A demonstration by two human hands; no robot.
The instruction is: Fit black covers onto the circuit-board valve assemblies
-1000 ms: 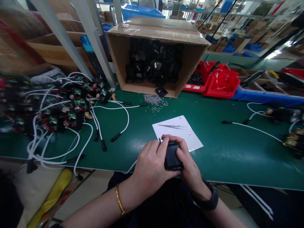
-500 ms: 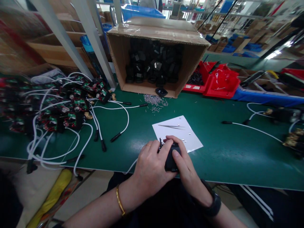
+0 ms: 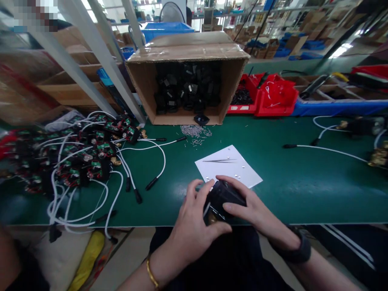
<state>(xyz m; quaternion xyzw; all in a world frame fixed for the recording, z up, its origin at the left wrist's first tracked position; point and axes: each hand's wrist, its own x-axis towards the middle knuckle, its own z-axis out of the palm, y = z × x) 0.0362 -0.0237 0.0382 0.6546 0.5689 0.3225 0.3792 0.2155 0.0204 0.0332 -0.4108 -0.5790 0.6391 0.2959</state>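
Observation:
Both hands hold one small black plastic housing [image 3: 222, 197] just above the near edge of the green table [image 3: 291, 190]. My left hand [image 3: 194, 222] grips its left and underside, thumb below. My right hand [image 3: 250, 206] covers its right side, fingers laid over the top. A white cable runs from the part under my left hand. Just beyond the hands lies a white paper sheet [image 3: 228, 166] with metal tweezers [image 3: 220, 161] and a few tiny beads on it.
A cardboard box [image 3: 186, 76] lying on its side holds several black housings; one lies at its mouth, beside scattered small metal pins [image 3: 194, 131]. A heap of circuit boards with white cables [image 3: 79, 149] fills the left. Red bins [image 3: 266, 97] stand at the back right; more cables lie far right.
The housing has been turned in my hands from flat and upright to tilted sideways. My right hand has slid over its right side. The view has shifted slightly up and left.

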